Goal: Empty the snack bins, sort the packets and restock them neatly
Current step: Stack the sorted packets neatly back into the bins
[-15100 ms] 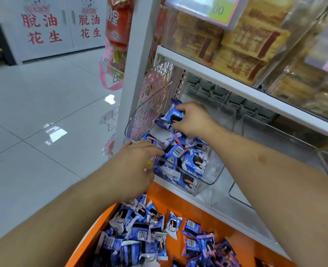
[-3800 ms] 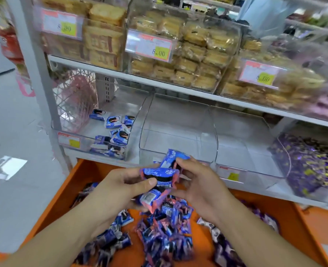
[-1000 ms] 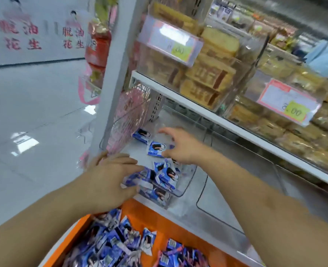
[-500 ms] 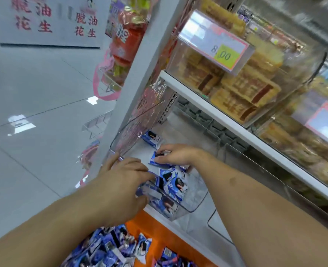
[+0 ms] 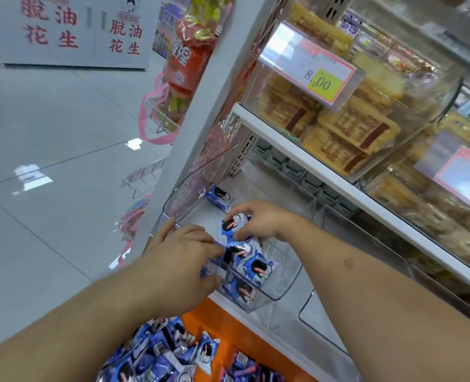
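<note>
A clear plastic bin [image 5: 286,282] stands at the left end of the middle shelf and holds several blue snack packets [image 5: 254,268]. My right hand [image 5: 258,219] reaches into the bin, its fingers curled round a blue packet [image 5: 232,224]. My left hand [image 5: 181,260] is at the bin's front rim, fingertips on the packets and thumb against the front wall. One lone packet [image 5: 219,197] lies at the back of the bin. Below, several more blue packets [image 5: 156,354] are heaped on the orange tray [image 5: 217,323].
The grey shelf post [image 5: 200,111] rises just left of the bin. An empty clear bin [image 5: 324,326] sits to its right. Above, a shelf [image 5: 324,166] carries bins of yellow cakes [image 5: 346,133] with an 8.00 price tag. Open tiled floor [image 5: 49,161] lies to the left.
My right hand has drawn a packet back toward the front of the bin and curled round it. My left hand has stayed at the bin's front rim.
</note>
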The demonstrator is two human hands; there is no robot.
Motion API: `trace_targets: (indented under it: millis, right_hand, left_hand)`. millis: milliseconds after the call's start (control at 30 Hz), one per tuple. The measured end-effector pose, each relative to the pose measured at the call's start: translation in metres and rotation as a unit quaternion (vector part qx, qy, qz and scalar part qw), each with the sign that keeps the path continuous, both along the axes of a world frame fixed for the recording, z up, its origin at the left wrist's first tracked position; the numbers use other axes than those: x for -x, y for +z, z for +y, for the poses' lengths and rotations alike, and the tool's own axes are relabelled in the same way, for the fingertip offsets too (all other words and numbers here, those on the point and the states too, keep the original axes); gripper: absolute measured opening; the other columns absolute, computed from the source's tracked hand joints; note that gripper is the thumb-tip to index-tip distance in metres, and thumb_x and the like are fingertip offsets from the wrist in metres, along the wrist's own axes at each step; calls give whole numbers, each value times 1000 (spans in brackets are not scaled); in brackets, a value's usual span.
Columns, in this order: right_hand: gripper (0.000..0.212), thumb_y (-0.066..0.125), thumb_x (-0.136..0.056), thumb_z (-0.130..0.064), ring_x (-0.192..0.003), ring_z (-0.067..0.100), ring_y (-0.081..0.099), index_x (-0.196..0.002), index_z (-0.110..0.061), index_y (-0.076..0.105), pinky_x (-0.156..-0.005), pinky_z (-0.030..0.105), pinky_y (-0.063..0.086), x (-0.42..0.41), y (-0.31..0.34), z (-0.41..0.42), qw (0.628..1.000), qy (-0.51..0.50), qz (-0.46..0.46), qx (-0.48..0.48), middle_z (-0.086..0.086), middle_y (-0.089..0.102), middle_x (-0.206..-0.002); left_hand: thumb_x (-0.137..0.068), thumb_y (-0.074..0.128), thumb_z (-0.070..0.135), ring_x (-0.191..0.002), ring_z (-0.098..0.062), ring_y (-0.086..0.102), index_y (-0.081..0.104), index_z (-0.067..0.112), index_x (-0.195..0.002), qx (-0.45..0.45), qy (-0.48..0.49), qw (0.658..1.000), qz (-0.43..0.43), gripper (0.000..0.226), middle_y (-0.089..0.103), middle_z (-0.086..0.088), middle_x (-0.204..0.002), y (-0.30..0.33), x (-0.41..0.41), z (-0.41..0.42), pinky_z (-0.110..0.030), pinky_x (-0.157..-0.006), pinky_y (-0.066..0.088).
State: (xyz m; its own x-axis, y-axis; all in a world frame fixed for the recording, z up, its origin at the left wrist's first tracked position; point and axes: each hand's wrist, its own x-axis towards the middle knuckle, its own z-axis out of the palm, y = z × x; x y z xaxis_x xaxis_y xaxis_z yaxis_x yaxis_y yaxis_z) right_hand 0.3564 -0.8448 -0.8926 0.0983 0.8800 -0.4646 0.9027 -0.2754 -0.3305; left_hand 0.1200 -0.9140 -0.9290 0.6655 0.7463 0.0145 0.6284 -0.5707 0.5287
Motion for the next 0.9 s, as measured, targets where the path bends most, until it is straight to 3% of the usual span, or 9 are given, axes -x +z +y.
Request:
trace_targets:
  millis: [100,167,300,467,600,667,733,900]
  right_hand:
    - [37,81,-91,-28,-108,24,67,-125,-40,70,-81,42,65,2,8,-5,998,-2,24,60,-2,58,-132]
    - [49,83,-89,-25,-114,23,66,-131,-43,65,-90,46,63,3,10,-8,996,21,2,92,0,53,-143]
    - [64,88,-84,-14,-115,27,65,-137,-39,64,-80,42,66,6,11,-11,995,43,-39,82,3,40,-159]
    - [63,92,-76,-8,-87,30,76,-128,-35,71,-63,36,66,3,10,-15,998,33,-39,22,3,46,-157]
    - [60,93,-74,-7,-76,20,74,-123,-35,74,-65,33,65,-5,16,-21,999,-4,21,-46,-2,57,-140]
    - [60,94,-73,-5,-81,17,74,-122,-34,75,-67,33,65,-10,21,-25,992,-40,69,-95,-1,66,-125]
    - [60,94,-72,-2,-89,19,77,-120,-33,75,-73,38,67,-12,27,-31,975,-98,145,-138,3,73,-114]
    - [59,92,-73,1,-96,22,78,-119,-32,75,-80,40,66,2,53,-66,914,-170,285,-232,3,76,-116]
  left_hand:
    - [-99,51,58,-152,-2,13,39,49,-151,3,1,1000,-1,54,38,27,-151,0,0,0,-51,-127,-9]
    - [-98,52,58,-152,-2,13,39,49,-151,4,2,1000,0,54,38,27,-151,1,0,-1,-52,-127,-8]
    - [-98,53,58,-152,-2,14,40,50,-150,5,1,1000,3,54,38,27,-151,2,-1,-2,-51,-127,-9]
    - [-98,54,56,-152,-2,13,41,49,-150,8,2,1000,7,54,38,26,-151,3,-1,-2,-52,-127,-9]
    - [-97,55,54,-151,-3,15,42,48,-149,9,2,1000,14,53,38,25,-151,4,-2,-1,-53,-127,-7]
    - [-97,57,53,-151,-3,17,44,48,-149,10,4,1000,16,54,39,24,-151,5,-1,-2,-53,-127,-6]
    - [-97,57,52,-151,-3,19,44,47,-149,10,3,1000,16,53,40,23,-152,7,-1,-2,-53,-127,-6]
    - [-99,58,42,-147,-5,33,47,40,-149,2,12,1000,-6,51,42,17,-154,19,3,-1,-48,-129,7]
